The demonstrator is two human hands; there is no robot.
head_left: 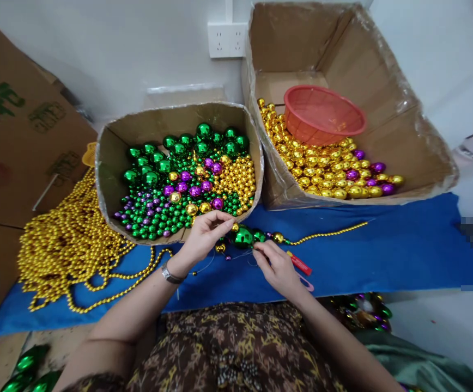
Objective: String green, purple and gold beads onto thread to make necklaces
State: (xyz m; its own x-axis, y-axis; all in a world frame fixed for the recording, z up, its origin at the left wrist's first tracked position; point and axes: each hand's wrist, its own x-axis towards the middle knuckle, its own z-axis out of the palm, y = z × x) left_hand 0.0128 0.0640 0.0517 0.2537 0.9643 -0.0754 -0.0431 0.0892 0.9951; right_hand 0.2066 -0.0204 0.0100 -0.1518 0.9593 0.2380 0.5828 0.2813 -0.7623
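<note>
A string of beads (243,237), with a large green bead in the middle and a yellow-gold small-bead chain (328,232) at its right end, lies over the blue cloth. My left hand (208,231) is closed in a pinch at its left end, right beside a small gold bead (235,227); the fingers partly cover what they grip. Just below the green beads, my right hand (276,268) pinches a thin clear thread (242,253). Loose thread with a few small gold and purple beads (228,258) trails between the hands.
Behind the hands stands a cardboard box (103,185) of green, purple and gold beads. A larger box (404,103) holds gold and purple beads and a red basket (324,122). Gold bead chains (73,245) pile up at left. A red cutter-like tool (301,264) lies on the blue cloth (404,250).
</note>
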